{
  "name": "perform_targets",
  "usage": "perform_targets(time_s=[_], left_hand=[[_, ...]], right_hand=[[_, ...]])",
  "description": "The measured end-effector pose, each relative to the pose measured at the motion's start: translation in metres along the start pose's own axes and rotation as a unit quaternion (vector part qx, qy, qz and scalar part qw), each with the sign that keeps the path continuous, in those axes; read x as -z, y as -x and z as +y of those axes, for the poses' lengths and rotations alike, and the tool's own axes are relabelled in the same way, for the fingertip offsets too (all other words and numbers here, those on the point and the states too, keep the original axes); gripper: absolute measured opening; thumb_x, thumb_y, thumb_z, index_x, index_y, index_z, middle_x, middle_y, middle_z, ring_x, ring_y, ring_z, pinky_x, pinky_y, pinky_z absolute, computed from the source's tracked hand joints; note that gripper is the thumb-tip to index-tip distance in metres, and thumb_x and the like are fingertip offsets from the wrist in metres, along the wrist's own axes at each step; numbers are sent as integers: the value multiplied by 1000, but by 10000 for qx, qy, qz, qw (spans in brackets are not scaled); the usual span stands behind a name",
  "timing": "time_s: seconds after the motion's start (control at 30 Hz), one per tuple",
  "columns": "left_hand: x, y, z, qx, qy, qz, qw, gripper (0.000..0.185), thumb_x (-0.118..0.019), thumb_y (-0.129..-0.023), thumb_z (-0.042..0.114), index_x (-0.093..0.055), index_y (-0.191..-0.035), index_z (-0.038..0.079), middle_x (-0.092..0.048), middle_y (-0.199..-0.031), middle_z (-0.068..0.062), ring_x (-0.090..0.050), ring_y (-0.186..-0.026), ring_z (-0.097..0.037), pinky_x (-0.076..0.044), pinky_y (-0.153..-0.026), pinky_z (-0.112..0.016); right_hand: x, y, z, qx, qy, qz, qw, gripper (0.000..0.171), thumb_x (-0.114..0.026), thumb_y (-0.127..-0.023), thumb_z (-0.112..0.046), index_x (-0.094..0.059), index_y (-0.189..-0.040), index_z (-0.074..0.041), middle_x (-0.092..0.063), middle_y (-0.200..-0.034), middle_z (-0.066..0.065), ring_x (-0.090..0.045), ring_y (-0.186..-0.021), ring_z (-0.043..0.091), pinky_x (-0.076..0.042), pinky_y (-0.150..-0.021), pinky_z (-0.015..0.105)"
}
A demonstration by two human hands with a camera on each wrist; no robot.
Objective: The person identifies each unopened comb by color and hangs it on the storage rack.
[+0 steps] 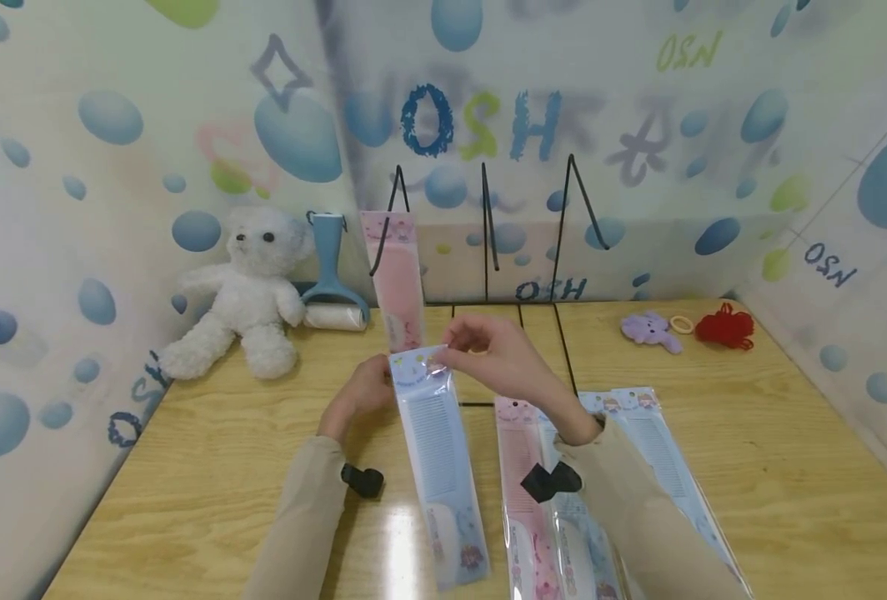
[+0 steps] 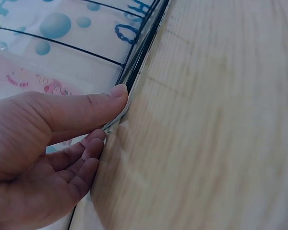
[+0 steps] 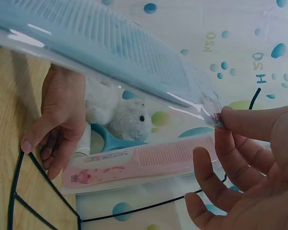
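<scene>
Right fingers at blue packet's corner

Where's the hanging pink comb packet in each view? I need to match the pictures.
Head: the pink comb packet hangs left of centre, on the black wire rack.
Left wrist: at the left edge, above the left hand.
Right wrist: lower middle, partly behind the right hand.
Shared landmark: that rack.

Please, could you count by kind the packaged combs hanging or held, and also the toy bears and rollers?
Packaged combs: 2 visible (pink comb hanging, blue comb in the right hand)
Toy bear: 1
Roller: 1
Total: 4
</scene>
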State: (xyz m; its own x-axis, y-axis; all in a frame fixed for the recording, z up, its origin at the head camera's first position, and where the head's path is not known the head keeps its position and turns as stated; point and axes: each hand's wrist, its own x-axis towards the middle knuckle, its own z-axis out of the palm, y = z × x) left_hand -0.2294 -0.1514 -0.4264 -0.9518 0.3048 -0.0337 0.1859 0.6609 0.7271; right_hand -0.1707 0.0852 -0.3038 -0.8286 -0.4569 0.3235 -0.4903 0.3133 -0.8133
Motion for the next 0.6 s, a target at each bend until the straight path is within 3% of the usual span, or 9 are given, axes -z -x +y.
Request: perform_targets(time_s=[0.23, 0.47, 0.6], left_hand=[[2, 3, 1, -370, 78, -30, 9993, 48, -76, -79, 11, -60, -122, -2, -62, -119, -20, -55, -114, -37, -41, -100, -50], [3, 3, 0, -501, -244, 53, 9984, 51, -72, -79, 13, -57, -123, -7, -60, -121, -24, -54, -116, -39, -40, -102, -50], [4, 4, 1, -505, -118, -55, 9986, 55, -70, -83, 16, -52, -132, -3, -56, -129, -23, -50, -121, -39, -37, -104, -52]], right_hand=[[2, -5, -12, 190, -29, -10, 9998, 6, -69, -88, -11, -65, -90, -8, -65, -84, 0, -59, -78, 16, -51, -72, 33], [6, -8, -25, 241, 103, 25, 9997, 4, -69, -88, -11, -65, -87, -9, -66, -86, 0, -60, -80, 14, -51, -75, 35], [8, -10, -32, 269, 98, 56, 9996, 5, -70, -88, -11, -65, -87, -8, -66, -87, 0, -60, -81, 15, -52, -77, 36]])
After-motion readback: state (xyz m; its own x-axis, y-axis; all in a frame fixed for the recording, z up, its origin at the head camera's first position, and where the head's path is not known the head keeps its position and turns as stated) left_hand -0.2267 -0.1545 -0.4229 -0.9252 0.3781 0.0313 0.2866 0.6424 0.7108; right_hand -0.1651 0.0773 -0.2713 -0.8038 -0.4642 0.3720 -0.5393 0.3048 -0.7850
